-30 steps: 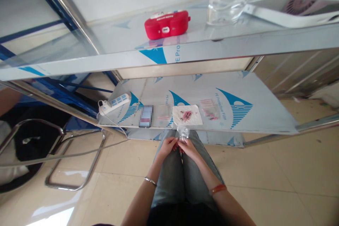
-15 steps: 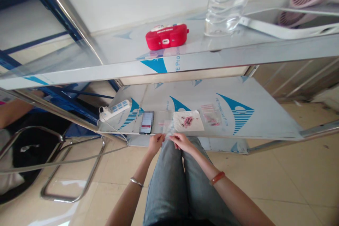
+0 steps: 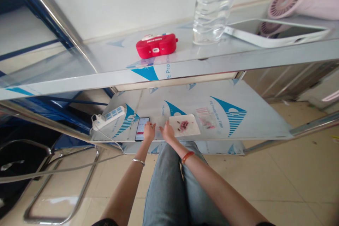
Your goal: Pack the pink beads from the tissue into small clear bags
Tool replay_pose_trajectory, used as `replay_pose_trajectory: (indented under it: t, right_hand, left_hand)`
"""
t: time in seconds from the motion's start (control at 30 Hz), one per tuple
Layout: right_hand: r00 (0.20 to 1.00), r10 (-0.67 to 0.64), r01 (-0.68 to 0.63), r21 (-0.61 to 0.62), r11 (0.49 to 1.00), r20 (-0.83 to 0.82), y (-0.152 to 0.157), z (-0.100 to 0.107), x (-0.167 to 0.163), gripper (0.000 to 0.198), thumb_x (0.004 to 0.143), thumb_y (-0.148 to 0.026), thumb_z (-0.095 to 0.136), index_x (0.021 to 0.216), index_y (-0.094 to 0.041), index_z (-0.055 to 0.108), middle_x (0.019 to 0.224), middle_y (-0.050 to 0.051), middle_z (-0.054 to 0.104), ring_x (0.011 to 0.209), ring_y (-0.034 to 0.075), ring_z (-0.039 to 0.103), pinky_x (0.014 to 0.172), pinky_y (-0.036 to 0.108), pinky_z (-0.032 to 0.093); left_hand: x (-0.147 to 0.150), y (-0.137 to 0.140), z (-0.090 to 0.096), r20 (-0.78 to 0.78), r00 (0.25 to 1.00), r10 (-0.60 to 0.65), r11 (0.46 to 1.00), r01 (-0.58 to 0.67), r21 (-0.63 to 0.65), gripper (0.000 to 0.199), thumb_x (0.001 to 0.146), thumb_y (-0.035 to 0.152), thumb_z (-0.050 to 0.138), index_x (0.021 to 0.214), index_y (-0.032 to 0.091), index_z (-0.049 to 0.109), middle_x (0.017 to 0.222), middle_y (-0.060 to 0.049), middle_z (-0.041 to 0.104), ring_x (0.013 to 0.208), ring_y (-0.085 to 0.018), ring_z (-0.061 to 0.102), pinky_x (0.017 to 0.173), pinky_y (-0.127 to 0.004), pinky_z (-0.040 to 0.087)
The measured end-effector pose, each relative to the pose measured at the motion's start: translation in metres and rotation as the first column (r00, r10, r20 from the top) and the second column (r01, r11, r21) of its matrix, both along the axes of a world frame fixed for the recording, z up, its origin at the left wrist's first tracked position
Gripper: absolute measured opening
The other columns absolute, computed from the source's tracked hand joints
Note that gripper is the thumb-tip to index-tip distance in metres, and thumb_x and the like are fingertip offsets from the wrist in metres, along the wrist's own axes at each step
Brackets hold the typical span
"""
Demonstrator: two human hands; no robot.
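Observation:
My left hand (image 3: 149, 131) is over the lower shelf, beside the right edge of a phone (image 3: 141, 129) with a lit screen. Its fingers are curled in at the left side of a small clear plastic bag (image 3: 158, 127) with pinkish marks, hard to make out. On the bag's other side, my right hand (image 3: 167, 132) rests with thumb and forefinger apart, at the left edge of a white sheet (image 3: 194, 127). Small pink and dark beads (image 3: 183, 125) lie on that sheet. Further right are clear bags (image 3: 206, 118) with pink stripes and small pink pieces.
A white power strip (image 3: 109, 117) with a cable lies at the shelf's left. On the upper shelf (image 3: 106, 74) are a red earphone case (image 3: 156, 46), a water bottle (image 3: 214, 10), a white-edged tablet-like device (image 3: 278, 33) and a pink fan (image 3: 288, 0). A metal-framed chair (image 3: 90, 176) stands left.
Both hands have moved forward from the shelf's front edge onto its surface, and the clear bag has gone down between them. The right thumb and forefinger have spread apart. The view has shifted.

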State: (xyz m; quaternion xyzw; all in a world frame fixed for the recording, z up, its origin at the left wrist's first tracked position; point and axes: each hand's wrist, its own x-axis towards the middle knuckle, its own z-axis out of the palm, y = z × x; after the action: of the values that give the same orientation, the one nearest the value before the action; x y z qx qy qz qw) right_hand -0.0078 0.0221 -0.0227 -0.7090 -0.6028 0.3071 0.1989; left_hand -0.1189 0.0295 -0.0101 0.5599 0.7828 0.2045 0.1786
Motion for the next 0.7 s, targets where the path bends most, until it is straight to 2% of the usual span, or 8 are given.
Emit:
replay_pose_trajectory:
  t: [0.13,0.27,0.37,0.47,0.53,0.6,0.67,0.7]
  right_hand:
    - [1.0,-0.018,0.018,0.049,0.999,-0.01,-0.007,0.005,0.003,0.036,0.09,-0.032,0.047,0.12,-0.012,0.044,0.1,0.015,0.066,0.092,0.024,0.063,0.072,0.029,0.043]
    - [0.999,-0.036,0.035,0.155,0.987,0.003,-0.009,0.017,0.022,0.026,0.089,-0.029,0.047,0.112,-0.017,0.049,0.094,0.009,0.066,0.089,0.02,0.063,0.071,0.026,0.041]
    - [0.994,-0.107,0.095,0.266,0.959,0.032,-0.006,0.023,0.052,0.024,0.088,-0.028,0.047,0.108,-0.018,0.053,0.089,0.007,0.065,0.085,0.02,0.061,0.072,0.027,0.041]
    - [0.958,-0.275,0.221,0.396,0.891,0.085,-0.001,0.022,0.098,0.025,0.085,-0.026,0.048,0.106,-0.017,0.055,0.101,0.011,0.061,0.098,0.024,0.054,0.079,0.032,0.041]
    - [0.907,-0.402,0.307,0.46,0.833,0.122,-0.001,0.013,0.133,0.033,0.083,-0.025,0.047,0.113,-0.014,0.054,0.111,0.016,0.058,0.106,0.028,0.049,0.087,0.038,0.038]
    - [0.833,-0.529,0.406,0.473,0.782,0.159,-0.004,-0.004,0.162,0.045,0.083,-0.027,0.046,0.125,-0.009,0.047,0.124,0.021,0.05,0.117,0.032,0.042,0.092,0.044,0.035]
    - [0.78,-0.597,0.469,0.454,0.757,0.19,-0.011,-0.026,0.182,0.053,0.085,-0.033,0.045,0.129,-0.004,0.044,0.133,0.025,0.042,0.125,0.035,0.034,0.097,0.048,0.031]
    - [0.781,-0.593,0.461,0.458,0.76,0.196,-0.015,-0.037,0.188,0.053,0.086,-0.034,0.043,0.129,-0.002,0.044,0.134,0.025,0.042,0.127,0.035,0.032,0.099,0.049,0.029]
  left_hand:
    - [-0.004,0.006,0.007,-0.05,0.998,-0.03,0.999,0.029,-0.021,0.026,0.088,0.036,0.045,0.095,0.013,0.054,0.099,-0.017,0.062,0.094,-0.026,0.06,0.072,-0.031,0.042]
    - [0.001,0.006,0.007,-0.051,0.999,0.012,0.998,-0.015,-0.059,0.027,0.088,0.033,0.046,0.106,0.014,0.051,0.103,-0.015,0.062,0.097,-0.026,0.06,0.073,-0.032,0.043]
    - [0.004,0.005,0.004,-0.057,0.997,0.052,0.998,-0.054,-0.028,0.035,0.086,0.035,0.049,0.113,0.014,0.048,0.109,-0.015,0.061,0.1,-0.027,0.059,0.078,-0.036,0.044]
    - [0.005,0.007,0.005,-0.111,0.987,0.113,0.993,-0.107,0.057,0.039,0.085,0.039,0.05,0.114,0.015,0.05,0.115,-0.016,0.058,0.107,-0.03,0.055,0.087,-0.042,0.041]
    - [0.009,0.005,0.008,-0.15,0.977,0.154,0.983,-0.135,0.126,0.038,0.087,0.04,0.045,0.114,0.015,0.052,0.118,-0.016,0.057,0.111,-0.03,0.053,0.09,-0.045,0.039]
    - [0.02,-0.007,0.007,-0.174,0.972,0.158,0.972,-0.122,0.2,0.037,0.089,0.037,0.04,0.117,0.016,0.052,0.121,-0.016,0.056,0.113,-0.029,0.051,0.092,-0.046,0.038]
    - [0.036,-0.032,-0.002,-0.191,0.977,0.096,0.962,-0.041,0.271,0.036,0.09,0.033,0.038,0.12,0.017,0.051,0.128,-0.015,0.052,0.118,-0.028,0.048,0.096,-0.046,0.035]
    - [0.046,-0.049,-0.01,-0.198,0.98,0.037,0.954,0.024,0.298,0.037,0.09,0.031,0.038,0.122,0.017,0.05,0.133,-0.015,0.048,0.122,-0.027,0.045,0.099,-0.046,0.033]
